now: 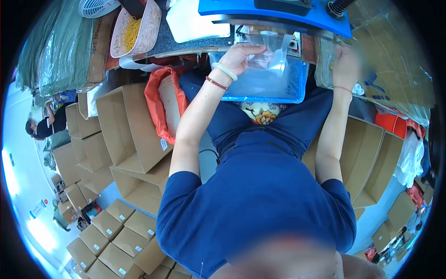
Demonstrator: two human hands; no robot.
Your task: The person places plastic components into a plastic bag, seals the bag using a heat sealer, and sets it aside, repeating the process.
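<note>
My left hand (pixel 239 58) pinches a clear plastic bag (pixel 274 58) between thumb and fingers. The bag is see-through and lies over a blue-lined tray (pixel 297 95) at my lap, just below the work surface. Well to the right, my right hand (pixel 346 67) is at a stack of clear plastic (pixel 325 60) beside a cardboard box. Its fingers are curled and partly blurred; whether something thin is between them is hidden. A blue machine (pixel 278 7) overhangs the space in front of both hands.
A white basket with yellow rubber bands (pixel 132 35) stands on the bench at left. A red-orange sack (pixel 160 102) and open cardboard boxes (pixel 132 125) are beside my left leg. More boxes (pixel 362 153) stand at right. Another person (pixel 49 123) is far left.
</note>
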